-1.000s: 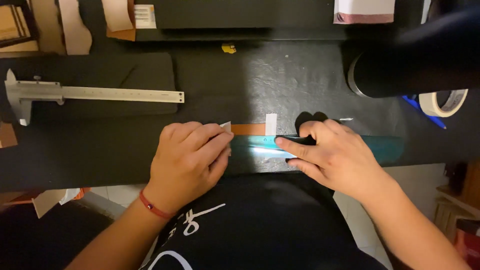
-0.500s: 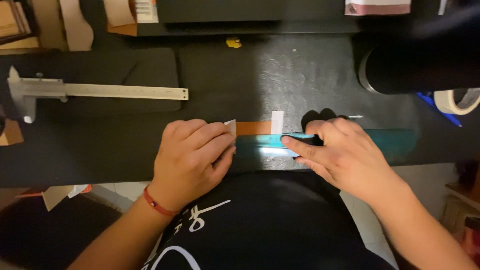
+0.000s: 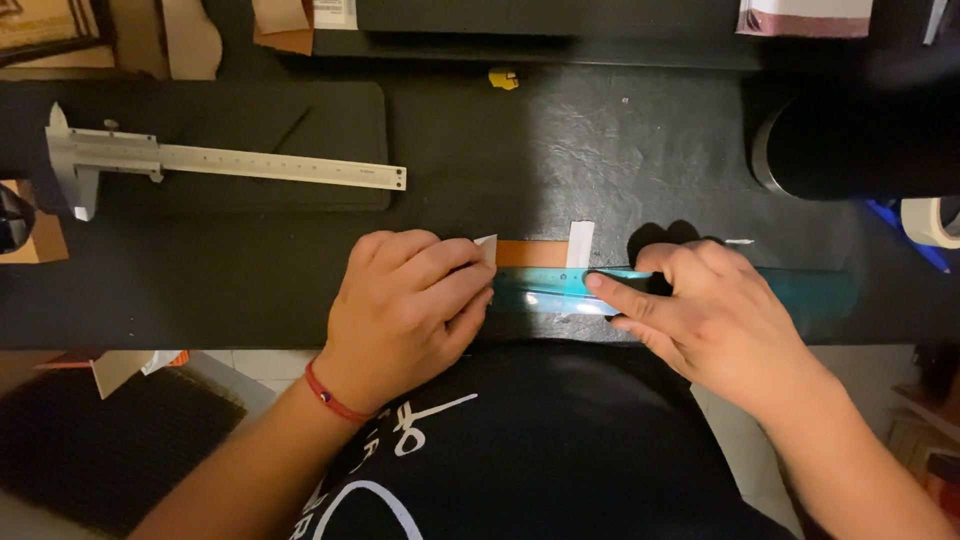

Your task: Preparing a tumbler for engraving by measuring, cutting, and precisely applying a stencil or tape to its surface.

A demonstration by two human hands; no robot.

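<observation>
While the left hand (image 3: 410, 305) is lying curled over a flat brown strip (image 3: 530, 253), the right hand's (image 3: 715, 320) spread grip is pressing a clear teal ruler (image 3: 700, 290) onto the black bench (image 3: 600, 160).

The left hand (image 3: 405, 305) covered the left end of the brown strip (image 3: 530, 253). The right hand (image 3: 705, 315) hid the middle of the teal ruler (image 3: 820, 290). At three o'clock, the tape roll (image 3: 935, 222) was cut off by the edge.

left hand (image 3: 405, 305) on brown strip (image 3: 530, 253) | right hand (image 3: 715, 315) pressing teal ruler (image 3: 800, 292), possibly gripping
</observation>
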